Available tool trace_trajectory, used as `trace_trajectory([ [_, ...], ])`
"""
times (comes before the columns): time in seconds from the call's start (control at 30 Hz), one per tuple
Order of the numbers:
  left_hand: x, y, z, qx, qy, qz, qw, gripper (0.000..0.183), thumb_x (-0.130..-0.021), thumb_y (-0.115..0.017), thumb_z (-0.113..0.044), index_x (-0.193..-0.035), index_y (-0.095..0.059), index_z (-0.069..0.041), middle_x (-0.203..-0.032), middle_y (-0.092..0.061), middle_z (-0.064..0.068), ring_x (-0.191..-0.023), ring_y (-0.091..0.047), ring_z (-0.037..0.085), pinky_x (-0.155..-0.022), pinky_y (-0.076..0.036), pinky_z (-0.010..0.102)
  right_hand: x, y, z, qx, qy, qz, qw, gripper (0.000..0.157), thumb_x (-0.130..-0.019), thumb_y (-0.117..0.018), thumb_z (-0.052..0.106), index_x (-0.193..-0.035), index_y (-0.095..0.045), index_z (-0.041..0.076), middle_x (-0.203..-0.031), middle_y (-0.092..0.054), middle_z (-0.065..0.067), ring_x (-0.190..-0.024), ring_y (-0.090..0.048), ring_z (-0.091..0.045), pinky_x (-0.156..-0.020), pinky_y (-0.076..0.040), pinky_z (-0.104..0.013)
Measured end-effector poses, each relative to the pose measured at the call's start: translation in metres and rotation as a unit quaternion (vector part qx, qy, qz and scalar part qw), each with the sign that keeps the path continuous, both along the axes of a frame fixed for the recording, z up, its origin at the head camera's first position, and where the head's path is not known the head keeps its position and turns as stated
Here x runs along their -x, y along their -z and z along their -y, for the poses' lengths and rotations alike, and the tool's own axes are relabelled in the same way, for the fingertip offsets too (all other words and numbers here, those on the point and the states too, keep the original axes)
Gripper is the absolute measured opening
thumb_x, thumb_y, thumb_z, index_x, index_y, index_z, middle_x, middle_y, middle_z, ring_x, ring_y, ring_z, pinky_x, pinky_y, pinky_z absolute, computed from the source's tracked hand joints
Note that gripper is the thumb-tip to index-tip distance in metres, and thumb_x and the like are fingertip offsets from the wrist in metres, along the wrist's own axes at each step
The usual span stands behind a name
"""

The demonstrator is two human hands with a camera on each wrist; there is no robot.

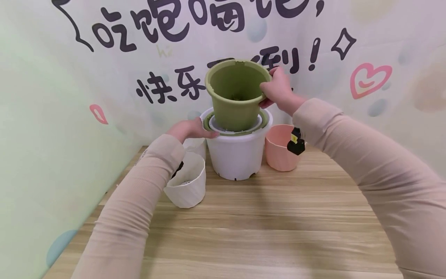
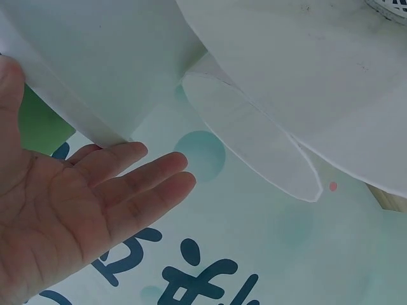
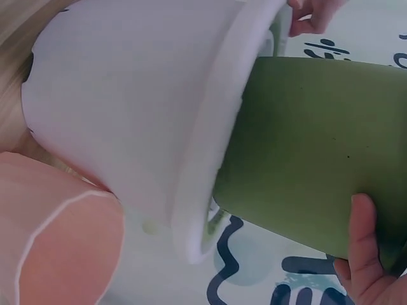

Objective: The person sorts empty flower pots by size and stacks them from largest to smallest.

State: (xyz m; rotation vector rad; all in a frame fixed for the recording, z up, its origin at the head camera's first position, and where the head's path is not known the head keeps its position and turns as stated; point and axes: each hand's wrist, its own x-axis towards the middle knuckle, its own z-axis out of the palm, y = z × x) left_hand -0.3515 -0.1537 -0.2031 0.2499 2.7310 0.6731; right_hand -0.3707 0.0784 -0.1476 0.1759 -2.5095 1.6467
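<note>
My right hand point(image 1: 278, 89) grips the right rim of a green flowerpot point(image 1: 238, 110), its thumb along the outer wall in the right wrist view. The green pot is tilted, its mouth facing me, its lower end still within a large white flowerpot point(image 1: 235, 157). Inside the white pot's mouth show another green rim point(image 1: 265, 118) and a paler inner rim point(image 1: 258, 126). My left hand point(image 1: 193, 130) holds the white pot's left rim, thumb over the edge. In the left wrist view its other fingers point(image 2: 143, 203) stretch out, fairly straight, beside the outer wall.
Beneath my left forearm stands a small white pot point(image 1: 189, 192), with a second white pot point(image 1: 196, 146) behind it. To the large pot's right is a pink pot point(image 1: 280, 159), partly behind my right wrist. A printed cloth point(image 1: 400, 155) hangs behind the wooden table point(image 1: 244, 232).
</note>
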Motion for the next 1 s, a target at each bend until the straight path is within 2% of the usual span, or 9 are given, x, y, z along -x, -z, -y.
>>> trace_trajectory([
  [0.17,0.002,0.001,0.0,0.014,-0.01,0.003,0.9998,0.077,-0.073,-0.054,-0.048,-0.127,-0.021,-0.004,-0.131,-0.024,0.012,-0.118,-0.025,0.025,-0.096,-0.023,0.039,0.008,0.011,0.005,-0.023,0.0,0.02,1.0,0.049,-0.074,-0.035,0.0,-0.119,-0.016,0.004,-0.096,-0.042,-0.019,-0.045,-0.057,-0.022,-0.052,-0.049,-0.033],
  [0.4,0.0,-0.001,0.0,0.04,-0.023,0.012,0.9989,0.085,-0.072,-0.051,-0.053,-0.129,-0.015,-0.003,-0.135,-0.018,0.013,-0.12,-0.021,0.027,-0.096,-0.023,0.041,0.015,0.025,0.009,-0.03,0.002,0.026,0.999,0.027,-0.072,-0.036,0.0,-0.098,-0.03,-0.001,-0.085,-0.048,-0.021,-0.049,-0.058,-0.028,-0.052,-0.049,-0.035],
  [0.5,-0.001,-0.001,0.001,0.046,-0.027,0.012,0.9985,0.087,-0.071,-0.051,-0.055,-0.13,-0.015,-0.003,-0.135,-0.018,0.013,-0.12,-0.021,0.028,-0.096,-0.024,0.041,0.018,0.029,0.009,-0.034,-0.002,0.033,0.999,0.024,-0.073,-0.036,0.0,-0.096,-0.034,-0.002,-0.084,-0.049,-0.022,-0.047,-0.058,-0.027,-0.051,-0.049,-0.035],
  [0.73,-0.001,-0.001,0.002,0.036,-0.026,0.017,0.9989,0.086,-0.071,-0.051,-0.054,-0.13,-0.013,-0.004,-0.136,-0.012,0.012,-0.121,-0.018,0.027,-0.097,-0.022,0.041,0.022,0.037,0.01,-0.063,-0.005,0.052,0.997,0.011,-0.071,-0.037,0.001,-0.082,-0.038,0.001,-0.075,-0.053,-0.02,-0.046,-0.058,-0.023,-0.057,-0.049,-0.036],
  [0.83,-0.001,-0.001,0.002,0.033,-0.027,0.021,0.9989,0.085,-0.072,-0.051,-0.054,-0.13,-0.013,-0.005,-0.136,-0.012,0.012,-0.121,-0.018,0.027,-0.096,-0.022,0.041,0.025,0.042,0.012,-0.07,-0.008,0.06,0.996,0.01,-0.071,-0.037,0.002,-0.081,-0.038,0.0,-0.073,-0.054,-0.021,-0.046,-0.058,-0.024,-0.058,-0.049,-0.038],
  [1.0,0.001,0.0,0.002,0.025,-0.022,0.024,0.9991,0.086,-0.072,-0.051,-0.053,-0.131,-0.01,-0.005,-0.137,-0.01,0.012,-0.122,-0.017,0.027,-0.097,-0.021,0.041,0.029,0.05,0.012,-0.082,-0.013,0.071,0.994,0.017,-0.071,-0.038,0.002,-0.088,-0.039,-0.002,-0.084,-0.052,-0.022,-0.047,-0.058,-0.023,-0.054,-0.049,-0.035],
])
